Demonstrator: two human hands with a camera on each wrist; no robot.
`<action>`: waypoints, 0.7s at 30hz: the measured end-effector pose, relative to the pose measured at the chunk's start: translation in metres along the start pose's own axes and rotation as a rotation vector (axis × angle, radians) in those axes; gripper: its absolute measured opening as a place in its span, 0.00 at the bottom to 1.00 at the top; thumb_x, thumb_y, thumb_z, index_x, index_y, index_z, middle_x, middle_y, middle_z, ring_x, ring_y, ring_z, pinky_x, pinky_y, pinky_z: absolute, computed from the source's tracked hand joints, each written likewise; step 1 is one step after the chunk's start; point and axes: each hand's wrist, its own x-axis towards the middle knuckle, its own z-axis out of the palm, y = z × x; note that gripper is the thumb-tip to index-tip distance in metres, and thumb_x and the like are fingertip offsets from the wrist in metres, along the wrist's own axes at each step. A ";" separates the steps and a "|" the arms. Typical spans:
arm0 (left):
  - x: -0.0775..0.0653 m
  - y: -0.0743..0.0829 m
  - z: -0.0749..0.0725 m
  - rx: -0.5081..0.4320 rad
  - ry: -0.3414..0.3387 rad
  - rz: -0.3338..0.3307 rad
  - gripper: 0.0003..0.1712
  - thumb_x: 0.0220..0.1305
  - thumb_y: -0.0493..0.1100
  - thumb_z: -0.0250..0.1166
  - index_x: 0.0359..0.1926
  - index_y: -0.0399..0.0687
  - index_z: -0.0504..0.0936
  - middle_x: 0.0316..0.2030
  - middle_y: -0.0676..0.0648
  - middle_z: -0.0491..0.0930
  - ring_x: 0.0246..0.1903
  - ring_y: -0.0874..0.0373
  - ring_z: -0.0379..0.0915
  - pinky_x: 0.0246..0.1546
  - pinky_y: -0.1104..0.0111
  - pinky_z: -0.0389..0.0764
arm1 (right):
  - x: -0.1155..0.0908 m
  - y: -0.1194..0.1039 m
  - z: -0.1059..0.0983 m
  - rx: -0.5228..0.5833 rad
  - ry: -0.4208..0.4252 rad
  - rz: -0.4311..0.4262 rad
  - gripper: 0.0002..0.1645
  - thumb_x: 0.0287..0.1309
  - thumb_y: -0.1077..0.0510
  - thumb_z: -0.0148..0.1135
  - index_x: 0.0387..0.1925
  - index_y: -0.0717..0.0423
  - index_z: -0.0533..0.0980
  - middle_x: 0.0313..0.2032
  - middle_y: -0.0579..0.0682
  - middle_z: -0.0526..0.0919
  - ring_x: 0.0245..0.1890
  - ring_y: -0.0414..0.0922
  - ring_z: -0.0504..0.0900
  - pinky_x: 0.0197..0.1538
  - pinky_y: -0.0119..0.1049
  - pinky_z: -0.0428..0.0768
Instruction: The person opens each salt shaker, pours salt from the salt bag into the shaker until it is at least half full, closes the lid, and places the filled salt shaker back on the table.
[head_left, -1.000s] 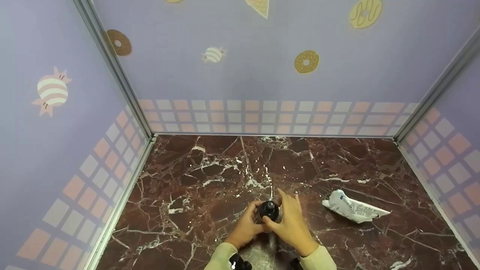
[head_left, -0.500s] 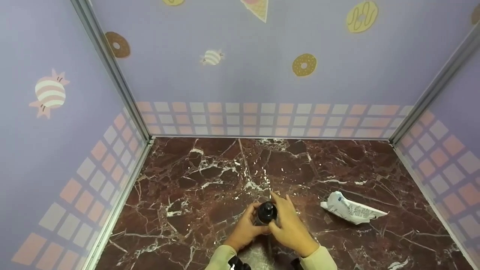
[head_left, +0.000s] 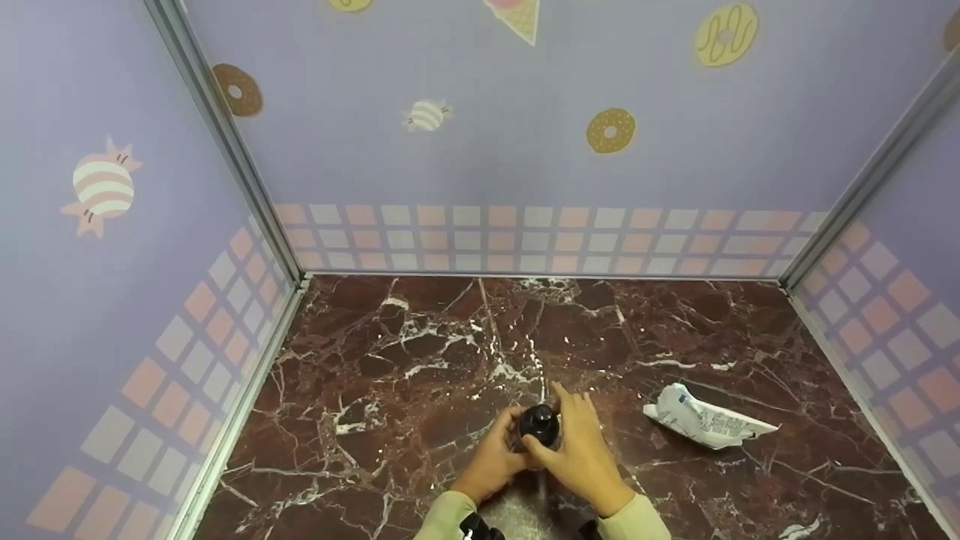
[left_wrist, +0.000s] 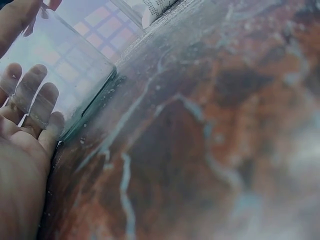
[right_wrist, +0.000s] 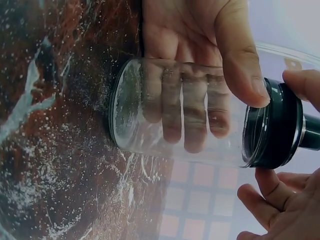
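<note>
A clear glass jar stands upright on the table with a black lid that has a small knob on top. My left hand grips the glass body, its fingers wrapped around the far side in the right wrist view. Up at the lid, my right hand pinches the rim between thumb and fingers. In the left wrist view the left hand lies against the lower glass, near the jar's base. Through the glass, the inside shows mostly see-through.
To the right lies a crumpled white packet with printed text. Fine white grains are scattered over the dark red marbled table. Purple walls with candy and doughnut pictures stand along the back and both sides.
The right thumb drew back toward the wrist half a second ago and now lies forward over the lid again. The left hand keeps its hold on the jar. The packet stays put.
</note>
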 end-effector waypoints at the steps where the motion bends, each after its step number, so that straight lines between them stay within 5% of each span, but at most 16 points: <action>1: 0.000 0.000 0.000 -0.001 0.002 0.003 0.40 0.53 0.31 0.77 0.65 0.41 0.68 0.63 0.40 0.78 0.64 0.55 0.74 0.68 0.69 0.70 | -0.001 0.000 0.000 -0.006 0.001 -0.015 0.56 0.51 0.49 0.79 0.73 0.68 0.61 0.47 0.56 0.79 0.55 0.58 0.79 0.79 0.56 0.49; 13: 0.001 0.001 0.001 -0.025 0.006 -0.046 0.40 0.52 0.31 0.76 0.65 0.44 0.69 0.62 0.43 0.78 0.62 0.52 0.75 0.64 0.66 0.75 | -0.005 -0.004 0.002 0.036 -0.004 -0.092 0.50 0.45 0.65 0.69 0.72 0.64 0.63 0.64 0.63 0.74 0.68 0.61 0.71 0.81 0.47 0.39; 21: 0.000 0.002 0.000 -0.016 -0.004 -0.005 0.39 0.56 0.31 0.76 0.66 0.38 0.68 0.63 0.38 0.78 0.62 0.56 0.75 0.64 0.68 0.74 | -0.007 -0.005 0.000 0.034 0.010 0.057 0.57 0.50 0.47 0.80 0.72 0.68 0.62 0.59 0.61 0.77 0.64 0.61 0.73 0.77 0.65 0.47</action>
